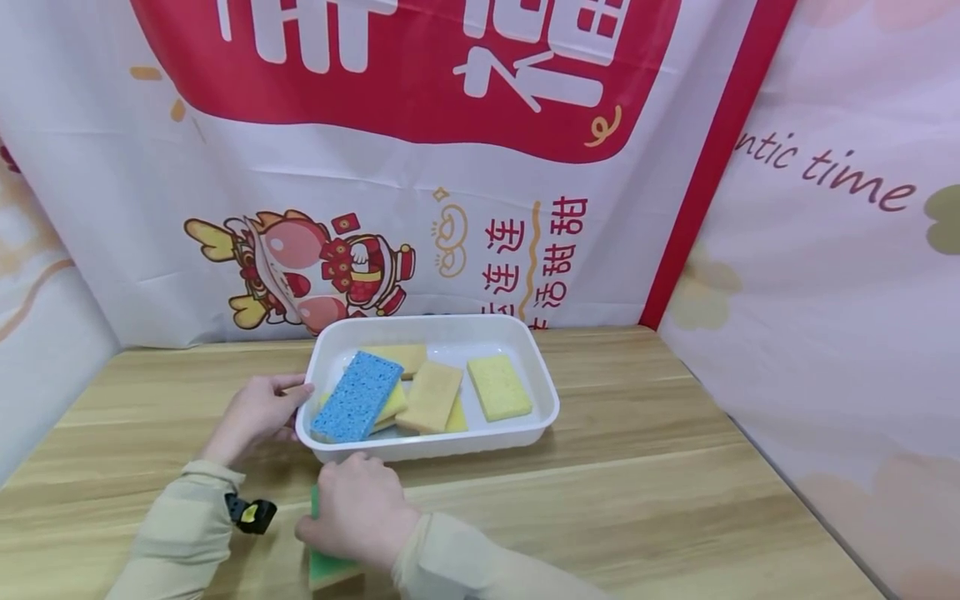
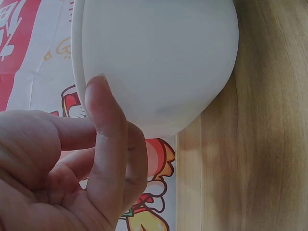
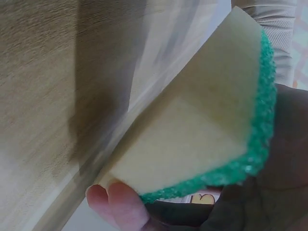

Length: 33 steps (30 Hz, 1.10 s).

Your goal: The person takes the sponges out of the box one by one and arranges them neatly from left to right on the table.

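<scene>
A white plastic tray [image 1: 450, 446] stands on the wooden table. At its left end, my left hand [image 1: 258, 417] grips the rim; in the left wrist view a finger lies against the outer wall. In front of the tray, my right hand [image 1: 363, 508] holds a sponge with a green scouring layer [image 3: 192, 120] and a pale beige body. That sponge is bent in the grip, close to the tabletop. Inside the tray lie a blue speckled sponge [image 1: 358, 398], a yellow sponge [image 1: 498, 387], a beige sponge [image 1: 431, 396] and several others partly covered.
The wooden table [image 1: 637, 500] reaches to a printed cloth backdrop [image 1: 465, 175] just behind the tray. Another printed cloth [image 1: 840, 292] hangs along the right edge. A black wristband [image 1: 252, 514] sits on my left wrist.
</scene>
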### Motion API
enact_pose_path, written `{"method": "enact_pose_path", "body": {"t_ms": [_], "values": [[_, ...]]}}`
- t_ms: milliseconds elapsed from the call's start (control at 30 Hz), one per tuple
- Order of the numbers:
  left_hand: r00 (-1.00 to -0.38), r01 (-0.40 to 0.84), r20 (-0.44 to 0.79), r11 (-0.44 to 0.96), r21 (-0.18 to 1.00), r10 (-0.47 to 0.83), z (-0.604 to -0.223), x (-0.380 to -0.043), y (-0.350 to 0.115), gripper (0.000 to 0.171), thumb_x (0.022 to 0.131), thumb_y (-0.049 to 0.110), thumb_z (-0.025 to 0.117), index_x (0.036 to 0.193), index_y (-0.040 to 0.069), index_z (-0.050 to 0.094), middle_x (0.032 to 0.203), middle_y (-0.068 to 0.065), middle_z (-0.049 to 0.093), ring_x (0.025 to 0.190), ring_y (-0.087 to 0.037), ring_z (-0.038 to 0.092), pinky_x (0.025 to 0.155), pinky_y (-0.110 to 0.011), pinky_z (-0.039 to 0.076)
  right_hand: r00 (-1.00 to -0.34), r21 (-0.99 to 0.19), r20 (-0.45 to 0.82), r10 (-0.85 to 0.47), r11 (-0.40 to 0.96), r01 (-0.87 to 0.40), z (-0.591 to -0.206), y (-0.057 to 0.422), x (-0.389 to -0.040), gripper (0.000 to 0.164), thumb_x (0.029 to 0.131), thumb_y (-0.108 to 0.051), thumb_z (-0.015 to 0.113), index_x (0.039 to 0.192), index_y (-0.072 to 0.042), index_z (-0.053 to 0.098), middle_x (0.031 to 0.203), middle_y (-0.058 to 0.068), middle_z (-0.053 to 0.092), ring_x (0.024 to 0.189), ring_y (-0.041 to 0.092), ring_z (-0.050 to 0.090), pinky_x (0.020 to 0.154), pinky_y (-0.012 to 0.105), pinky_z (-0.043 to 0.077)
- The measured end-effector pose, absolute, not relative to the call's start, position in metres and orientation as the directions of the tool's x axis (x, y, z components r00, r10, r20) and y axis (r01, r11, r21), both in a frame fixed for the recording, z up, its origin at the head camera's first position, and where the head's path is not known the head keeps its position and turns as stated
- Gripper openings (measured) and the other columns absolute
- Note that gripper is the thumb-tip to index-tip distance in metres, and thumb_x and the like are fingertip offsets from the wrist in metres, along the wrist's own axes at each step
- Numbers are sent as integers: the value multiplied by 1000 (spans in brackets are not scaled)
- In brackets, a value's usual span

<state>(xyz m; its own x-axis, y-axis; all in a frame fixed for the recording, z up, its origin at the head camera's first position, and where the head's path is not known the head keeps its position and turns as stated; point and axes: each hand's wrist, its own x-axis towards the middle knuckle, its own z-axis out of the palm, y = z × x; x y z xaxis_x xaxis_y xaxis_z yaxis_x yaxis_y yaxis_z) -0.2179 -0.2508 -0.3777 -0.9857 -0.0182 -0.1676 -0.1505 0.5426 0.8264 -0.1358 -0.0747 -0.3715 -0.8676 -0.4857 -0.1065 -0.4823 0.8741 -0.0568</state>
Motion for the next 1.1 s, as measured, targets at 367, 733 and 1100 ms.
{"method": "enact_pose_path", "body": {"t_ms": [367,733,1100], "values": [[-986,-153,-165,549,822,-29,-380,-219,-250,53,104,28,51,143,-7,43,92,-17,65,66,-20,64,62,-38,58,-875,-57,-101,-473,881,-470,-375,-77,-137,45,82,-61,68,65,-21,57,74,0,52,64,14,49,44,30,41],[-983,-169,-182,542,823,-29,-380,-217,-250,52,104,28,51,143,-7,44,92,-18,65,67,-20,63,63,-39,58,-887,-78,-126,-445,895,-438,-380,-82,-137,43,81,-60,69,68,-20,58,78,2,53,67,15,50,47,31,44],[-987,-147,-160,546,825,-24,-379,-217,-251,52,104,27,52,142,-8,45,90,-17,65,65,-19,63,59,-35,58,-868,-71,-152,-473,881,-468,-378,-82,-136,40,82,-58,68,70,-20,62,83,3,55,72,18,53,51,30,46]]}}
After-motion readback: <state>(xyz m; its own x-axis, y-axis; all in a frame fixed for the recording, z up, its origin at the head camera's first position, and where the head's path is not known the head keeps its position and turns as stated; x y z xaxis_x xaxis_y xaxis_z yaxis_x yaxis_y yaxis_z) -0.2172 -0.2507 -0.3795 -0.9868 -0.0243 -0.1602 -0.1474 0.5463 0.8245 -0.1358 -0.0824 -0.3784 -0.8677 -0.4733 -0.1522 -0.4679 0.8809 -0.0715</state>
